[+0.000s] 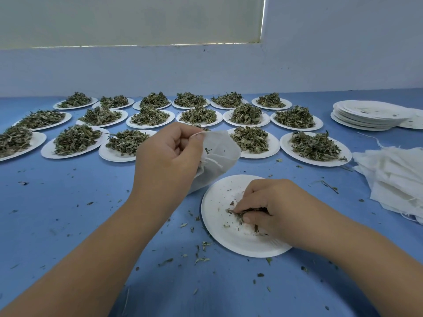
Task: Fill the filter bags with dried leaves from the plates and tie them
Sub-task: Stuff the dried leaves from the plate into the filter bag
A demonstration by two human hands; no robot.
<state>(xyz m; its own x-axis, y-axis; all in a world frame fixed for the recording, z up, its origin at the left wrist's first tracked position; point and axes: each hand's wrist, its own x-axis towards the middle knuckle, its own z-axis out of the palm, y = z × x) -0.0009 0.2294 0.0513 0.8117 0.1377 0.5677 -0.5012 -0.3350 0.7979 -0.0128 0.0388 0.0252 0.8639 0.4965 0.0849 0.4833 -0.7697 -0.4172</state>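
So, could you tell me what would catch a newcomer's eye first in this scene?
Probably the rows of white plates heaped with dried leaves across the far half of the blue table. Next, the hands at the centre: the left hand holds a filter bag open while the right hand gathers the last leaves from a nearly empty plate. A stack of empty plates sits far right.

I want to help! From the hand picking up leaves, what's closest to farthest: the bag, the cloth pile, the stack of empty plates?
From the right hand:
1. Filter bag, up-left, held by the left hand.
2. Cloth pile, at the right edge.
3. Empty plate stack, far back right.
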